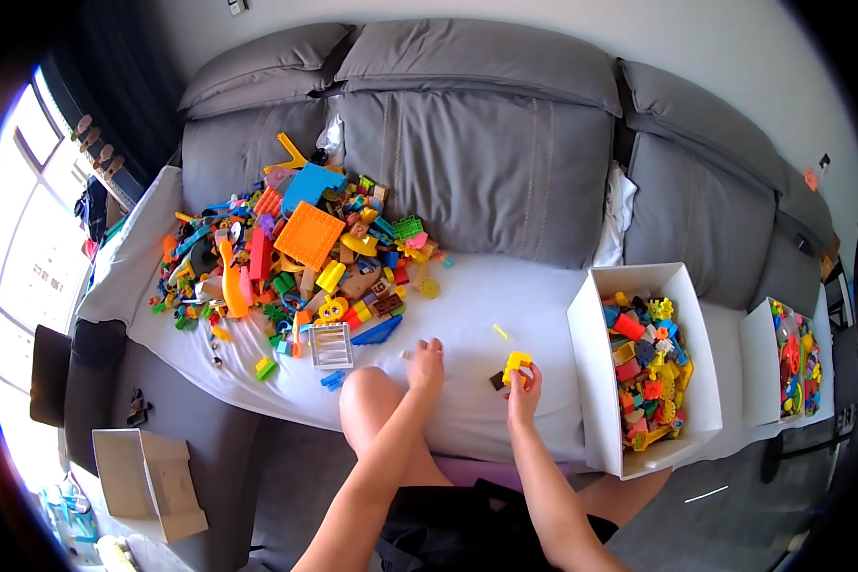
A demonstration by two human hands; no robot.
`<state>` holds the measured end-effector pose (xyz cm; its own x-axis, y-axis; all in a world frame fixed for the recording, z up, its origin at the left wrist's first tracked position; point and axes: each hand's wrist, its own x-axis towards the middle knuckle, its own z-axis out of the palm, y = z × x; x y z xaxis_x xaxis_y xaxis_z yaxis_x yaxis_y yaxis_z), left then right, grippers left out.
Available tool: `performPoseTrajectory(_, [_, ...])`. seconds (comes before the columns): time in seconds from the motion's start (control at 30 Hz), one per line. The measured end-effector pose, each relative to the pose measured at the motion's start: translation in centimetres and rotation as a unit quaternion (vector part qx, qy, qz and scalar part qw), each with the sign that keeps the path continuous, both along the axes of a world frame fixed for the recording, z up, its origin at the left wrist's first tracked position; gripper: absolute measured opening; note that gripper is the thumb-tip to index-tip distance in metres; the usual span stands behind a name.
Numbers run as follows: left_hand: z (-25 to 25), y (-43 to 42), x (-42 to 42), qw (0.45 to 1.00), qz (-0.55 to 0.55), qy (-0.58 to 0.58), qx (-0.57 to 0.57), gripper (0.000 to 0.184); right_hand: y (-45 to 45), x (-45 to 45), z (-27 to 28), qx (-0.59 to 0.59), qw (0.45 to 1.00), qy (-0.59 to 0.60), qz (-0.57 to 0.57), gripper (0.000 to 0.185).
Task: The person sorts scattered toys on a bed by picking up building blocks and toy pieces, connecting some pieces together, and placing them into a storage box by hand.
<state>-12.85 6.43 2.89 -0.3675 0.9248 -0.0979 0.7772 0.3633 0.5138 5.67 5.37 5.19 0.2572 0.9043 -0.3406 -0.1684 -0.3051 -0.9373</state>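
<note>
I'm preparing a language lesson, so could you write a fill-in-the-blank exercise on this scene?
1. The toy piece in the right hand is ____.
2. The big toy pile lies mainly on the person's ____ side.
3. The toy-filled boxes are ____.
4. The sofa backrest is ____.

Missing words: yellow; left; white; grey.

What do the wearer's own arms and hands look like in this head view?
The left grip and right grip are bare human hands, with no gloves visible. The forearms are bare as far as the picture shows, with no sleeve, wristwatch, cable or marking to be seen. Rings are too small to rule out. Black clothing shows at the lap.
</note>
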Motion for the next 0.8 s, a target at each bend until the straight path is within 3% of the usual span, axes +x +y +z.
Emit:
performPoseTrajectory(0.07, [1.2, -0.2, -1.7, 0.993, 0.074, 0.085, 0.039, 0.019, -0.4, 0.1, 0.5, -0.009, 1.0, -0.007, -0.017, 0.049])
performPoseTrajectory(0.17, [0.7, 0.1, -3.2, 0.975, 0.155, 0.147, -0.06, 0.023, -0.4, 0.0, -2.1, 0.046, 0.997, -0.04, 0.036, 0.049])
performPoseTrajectory(0.2, [-1.4, 0.6, -3.8, 0.976, 0.119, 0.168, -0.068, 0.023, -0.4, -0.3, -1.8, 0.053, 0.997, -0.023, 0.057, 0.05])
performPoseTrajectory(0.27, [-6.6, 1.5, -4.4, 0.973, 0.047, 0.211, -0.083, 0.023, -0.1, -0.5, -4.7, 0.114, 0.979, -0.113, 0.127, 0.051])
performPoseTrajectory(0.37, [-3.9, 0.9, -2.5, 0.998, 0.056, -0.005, 0.0, 0.022, 0.0, -0.9, -3.9, 0.179, 0.917, -0.295, 0.201, 0.052])
performPoseTrajectory(0.47, [-3.0, 2.5, -0.1, 0.983, 0.034, -0.142, 0.107, 0.02, 0.1, -0.4, -2.6, 0.137, 0.939, -0.234, 0.211, 0.054])
performPoseTrajectory(0.6, [0.0, 6.8, 5.0, 0.961, -0.089, -0.193, 0.178, 0.02, -0.7, 2.4, -2.8, 0.103, 0.983, -0.049, 0.141, 0.053])
performPoseTrajectory(0.67, [-0.9, 9.2, 7.0, 0.965, -0.166, -0.137, 0.15, 0.021, -1.2, 4.5, -3.0, 0.083, 0.991, 0.047, 0.092, 0.053])
performPoseTrajectory(0.8, [-3.1, 10.9, 9.3, 0.974, -0.224, -0.009, 0.03, 0.021, -2.1, 7.7, -2.5, 0.074, 0.992, 0.002, 0.101, 0.053])
